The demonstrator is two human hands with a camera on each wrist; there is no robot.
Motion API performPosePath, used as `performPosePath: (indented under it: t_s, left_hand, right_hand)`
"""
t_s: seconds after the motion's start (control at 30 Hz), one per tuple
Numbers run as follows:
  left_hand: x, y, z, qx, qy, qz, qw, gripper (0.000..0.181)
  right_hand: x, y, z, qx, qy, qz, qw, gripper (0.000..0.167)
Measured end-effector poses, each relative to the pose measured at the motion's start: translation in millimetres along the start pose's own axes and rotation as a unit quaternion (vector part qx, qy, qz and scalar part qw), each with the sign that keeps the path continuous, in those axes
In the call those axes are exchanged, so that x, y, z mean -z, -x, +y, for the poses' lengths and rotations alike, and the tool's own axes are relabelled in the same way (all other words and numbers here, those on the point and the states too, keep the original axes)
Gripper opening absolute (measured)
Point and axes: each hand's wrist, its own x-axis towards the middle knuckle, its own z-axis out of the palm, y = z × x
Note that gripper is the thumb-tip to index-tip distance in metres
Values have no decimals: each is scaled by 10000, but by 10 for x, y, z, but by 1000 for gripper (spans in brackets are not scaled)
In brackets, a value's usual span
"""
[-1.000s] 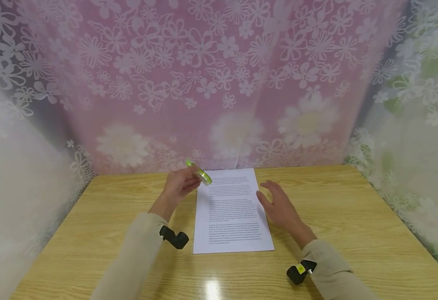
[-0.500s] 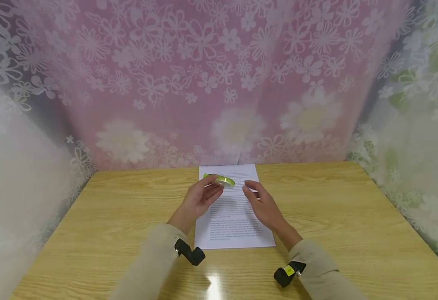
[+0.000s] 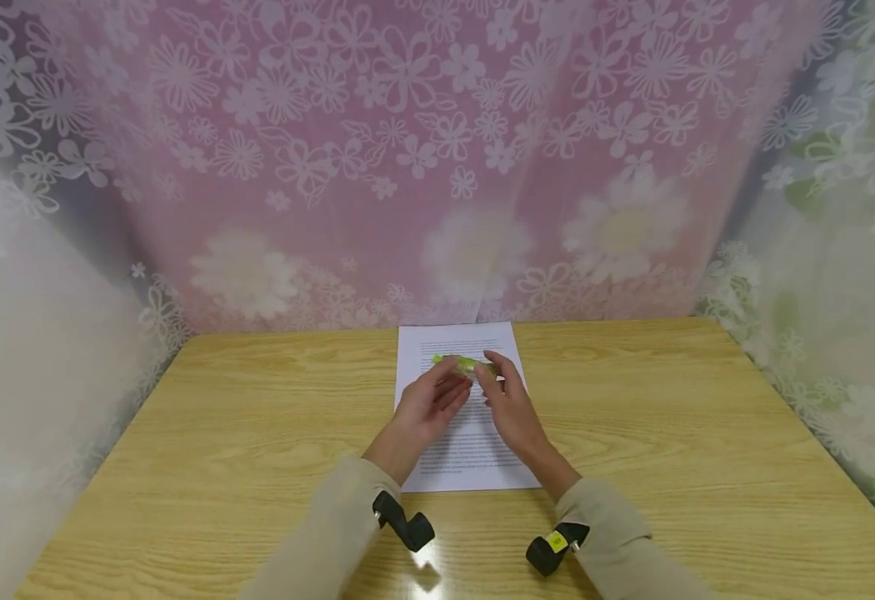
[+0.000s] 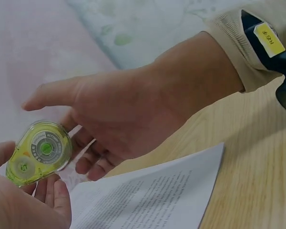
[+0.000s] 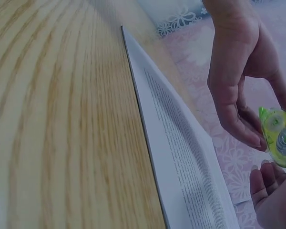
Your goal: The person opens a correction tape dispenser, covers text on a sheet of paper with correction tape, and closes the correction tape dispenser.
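A yellow-green, see-through correction tape dispenser [image 3: 467, 365] is held above the printed sheet [image 3: 463, 467]. My left hand [image 3: 422, 412] pinches its narrow end between thumb and fingers; the other left fingers lie loosely below. In the left wrist view the round reel side of the correction tape [image 4: 43, 150] faces the camera. My right hand [image 3: 514, 412] is at the wide end, its thumb lifted away and its fingertips just beside or behind the case. Whether those fingers touch it cannot be made out. In the right wrist view the right hand [image 5: 279, 195] shows only partly.
The sheet lies on a wood-grain table [image 3: 272, 417], its far edge near the pink floral curtain [image 3: 377, 167] at the back. Pale floral cloth [image 3: 842, 333] hangs along both sides. A black wrist camera [image 3: 403, 521] is strapped to each sleeve.
My left hand has carried the correction tape rightward over the sheet. My right hand has moved in leftward from the sheet's right edge, so both hands meet around the dispenser.
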Motion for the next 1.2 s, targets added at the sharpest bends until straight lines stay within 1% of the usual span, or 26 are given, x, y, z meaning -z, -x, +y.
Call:
performPosePath:
  t_s: [0.07,0.17,0.3,0.4,0.5,0.6,0.7,0.77,0.8,0.83,0.87,0.9,0.93,0.97,1.03,1.1,1.13,1.17,1.2]
  left_hand:
    - [-11,1,-28,-19,-8,51,10000,36]
    - [-25,10,-73,26,15,126,9999,33]
    - [-27,24,-128,129,31,247,9996,29]
    - [-22,31,-156,140,-84,307,9994,31]
    - [-28,40,-176,101,-310,314,9990,32]
    - [-26,41,-185,68,-519,286,9982,33]
    - [13,42,-162,-8,-892,246,9957,36]
    - [51,44,-109,-212,-1232,182,9920,38]
    - [75,43,-73,-380,-1445,123,9887,38]
    - [102,38,-33,-595,-1728,42,9831,40]
    - [124,34,14,-826,-2034,-50,9756,40]
    - [143,26,60,-1081,-2402,-159,9646,40]
    - [163,20,104,-1331,-2822,-285,9496,40]
    - [182,12,145,-1568,-3260,-461,9311,41]
    - [213,-4,218,-1973,-4084,-811,8875,41]
    - [229,-13,280,-2294,-4694,-1132,8451,38]
    - [235,-18,307,-2412,-4903,-1279,8277,37]
    - [242,-24,331,-2486,-5058,-1402,8141,35]
    - [243,-27,354,-2535,-5176,-1475,8038,33]
  right_hand:
    - [-25,-2,-8,7,83,156,9998,61]
    - [-61,-11,-15,-89,197,461,9987,56]
    - [-99,-25,-24,-309,127,806,9962,47]
    - [-115,-34,-26,-419,-47,945,9946,43]
    - [-117,-43,-22,-466,-80,1118,9926,44]
    - [-105,-52,-11,-491,-7,1267,9907,48]
    - [-72,-47,-13,-537,42,1204,9913,48]
    - [-32,-45,-30,-535,27,1136,9921,48]
    - [-8,-44,-41,-536,-36,1104,9924,49]
    - [18,-43,-54,-533,-131,1072,9927,49]
    - [45,-44,-66,-530,-234,1056,9927,50]
    - [72,-44,-78,-531,-349,1053,9924,50]
    - [96,-42,-89,-540,-452,1053,9919,50]
    - [118,-40,-96,-561,-551,1035,9915,50]
    - [148,-34,-108,-617,-670,1017,9906,49]
    - [164,-34,-112,-676,-650,1028,9903,50]
    - [167,-35,-114,-703,-619,1035,9902,50]
    - [168,-38,-116,-729,-600,1046,9900,51]
    - [167,-41,-118,-751,-572,1052,9900,52]
